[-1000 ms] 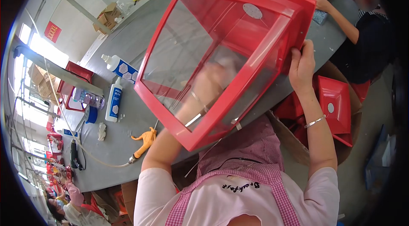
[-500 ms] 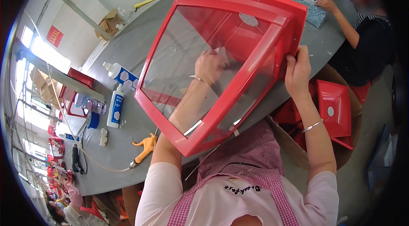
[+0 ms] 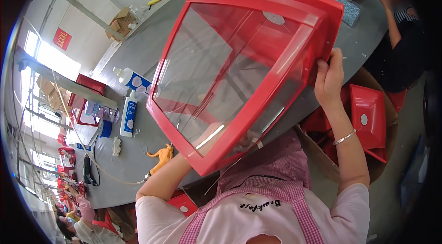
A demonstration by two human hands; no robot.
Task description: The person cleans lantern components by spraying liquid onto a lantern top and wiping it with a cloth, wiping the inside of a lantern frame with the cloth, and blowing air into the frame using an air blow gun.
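A large red-framed case with clear panes (image 3: 202, 159) is tilted over the grey worktable, its wide flared end up and to the right. My right hand (image 3: 329, 80) grips the flared red rim, thumb on the near side and a bracelet on the wrist. My left forearm passes behind the lower red frame and shows faintly through the panes. Low in the case, my left hand (image 3: 251, 140) is a blurred shape behind the side pane, its fingers hidden. An orange air blow gun (image 3: 161, 159) on a hose lies beside my left forearm.
Two white-and-blue bottles (image 3: 129, 115) and a clear plastic bottle (image 3: 102, 111) are on the worktable (image 3: 119, 166) at left. A carton of red parts (image 3: 368, 117) stands at right. A co-worker (image 3: 398, 46) sits at the far right near a blue-grey speckled block (image 3: 347, 11).
My left hand has moved from mid-case, where it held something whitish, down toward the near lower end. The case has shifted slightly rightward; my right hand keeps its grip.
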